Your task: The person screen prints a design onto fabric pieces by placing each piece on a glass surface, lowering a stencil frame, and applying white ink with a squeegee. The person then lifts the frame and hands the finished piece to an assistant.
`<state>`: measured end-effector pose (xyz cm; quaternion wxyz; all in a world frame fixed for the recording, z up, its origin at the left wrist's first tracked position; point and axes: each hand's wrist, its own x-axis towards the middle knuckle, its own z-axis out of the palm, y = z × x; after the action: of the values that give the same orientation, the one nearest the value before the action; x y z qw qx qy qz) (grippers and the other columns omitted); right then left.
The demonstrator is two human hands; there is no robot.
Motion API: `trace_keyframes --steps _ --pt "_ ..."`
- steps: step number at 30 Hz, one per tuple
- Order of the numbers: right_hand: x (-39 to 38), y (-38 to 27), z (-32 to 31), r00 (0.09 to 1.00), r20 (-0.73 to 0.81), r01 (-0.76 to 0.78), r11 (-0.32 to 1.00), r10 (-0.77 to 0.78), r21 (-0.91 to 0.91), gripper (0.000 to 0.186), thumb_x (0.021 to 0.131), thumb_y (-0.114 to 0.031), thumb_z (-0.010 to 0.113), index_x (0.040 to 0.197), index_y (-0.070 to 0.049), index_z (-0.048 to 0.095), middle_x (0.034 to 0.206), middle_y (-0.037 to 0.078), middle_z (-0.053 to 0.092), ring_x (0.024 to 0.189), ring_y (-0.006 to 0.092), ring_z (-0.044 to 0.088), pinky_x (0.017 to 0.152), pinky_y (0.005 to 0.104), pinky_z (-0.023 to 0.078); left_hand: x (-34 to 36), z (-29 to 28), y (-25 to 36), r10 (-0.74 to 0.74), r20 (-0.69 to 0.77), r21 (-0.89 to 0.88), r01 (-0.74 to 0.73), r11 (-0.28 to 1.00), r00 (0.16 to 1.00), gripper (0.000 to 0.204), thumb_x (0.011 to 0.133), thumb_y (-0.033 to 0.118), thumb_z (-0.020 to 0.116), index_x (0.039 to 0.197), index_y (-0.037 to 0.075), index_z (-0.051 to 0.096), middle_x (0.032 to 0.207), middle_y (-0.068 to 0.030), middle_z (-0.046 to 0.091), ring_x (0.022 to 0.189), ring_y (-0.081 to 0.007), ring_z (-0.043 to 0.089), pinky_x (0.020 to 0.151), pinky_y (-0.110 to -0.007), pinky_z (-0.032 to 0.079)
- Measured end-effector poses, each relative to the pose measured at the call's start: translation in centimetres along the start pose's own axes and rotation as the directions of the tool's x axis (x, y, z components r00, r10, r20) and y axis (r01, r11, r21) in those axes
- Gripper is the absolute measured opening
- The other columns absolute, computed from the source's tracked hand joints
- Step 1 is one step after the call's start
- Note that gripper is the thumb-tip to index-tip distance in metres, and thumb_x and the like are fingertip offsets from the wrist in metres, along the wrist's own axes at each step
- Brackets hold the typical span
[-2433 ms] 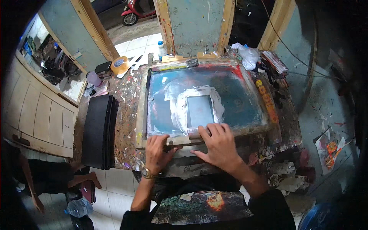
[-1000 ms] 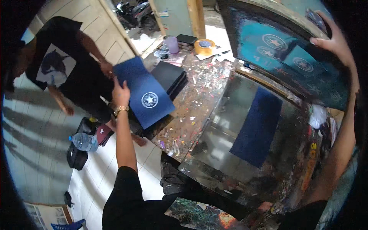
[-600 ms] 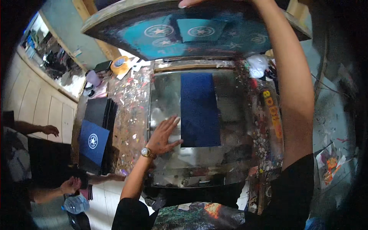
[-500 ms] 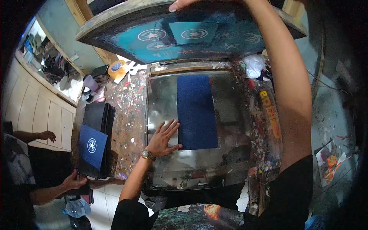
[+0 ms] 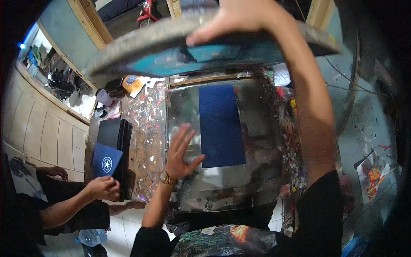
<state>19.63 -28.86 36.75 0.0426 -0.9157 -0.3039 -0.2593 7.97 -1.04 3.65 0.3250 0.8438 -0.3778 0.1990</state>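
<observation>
Aloft, the right hand [image 5: 244,18] grips a tilted frame [image 5: 143,39]; the left hand [image 5: 180,159], spread wide, hovers beside a blue sheet [image 5: 222,126] on glass [image 5: 184,102]. At left, a co-worker's hand [image 5: 103,188] meets a printed sheet [image 5: 103,155] on a black stack [image 5: 112,131].

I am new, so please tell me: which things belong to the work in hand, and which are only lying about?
For the work: framed screen in right hand; plain blue sheet near left hand; printed blue sheet.

Apparently lying about: tape roll; purple cup; clear bottle.
</observation>
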Motion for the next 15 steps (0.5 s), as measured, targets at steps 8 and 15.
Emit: trace_keyframes --steps 8,15 --pt "-24.1 -13.8 11.9 0.993 -0.118 -0.005 1.0 0.002 -0.029 0.087 0.061 -0.056 0.088 0.13 -0.011 0.062 0.091 0.007 0.056 0.083 0.0241 0.061 0.075 0.0416 0.049 -0.8 -6.0 8.3 -0.181 -0.036 0.283 0.184 0.941 0.983 0.083 0.074 0.041 0.09 0.14 0.002 0.059 0.094 -0.0113 0.066 0.091 -0.0279 0.063 0.089 -0.043 0.047" --pt "-24.9 -12.7 18.3 0.959 0.252 -0.168 0.974 0.127 0.15 0.053 0.073 -0.034 0.085 0.113 -0.009 0.062 0.096 0.011 0.062 0.096 0.0307 0.065 0.082 0.0454 0.051 -8.7 1.6 6.6 -0.286 -0.034 0.159 0.288 0.945 0.958 0.07 0.065 0.026 0.095 0.123 0.002 0.063 0.101 -0.0103 0.068 0.091 -0.0312 0.062 0.085 -0.042 0.046"
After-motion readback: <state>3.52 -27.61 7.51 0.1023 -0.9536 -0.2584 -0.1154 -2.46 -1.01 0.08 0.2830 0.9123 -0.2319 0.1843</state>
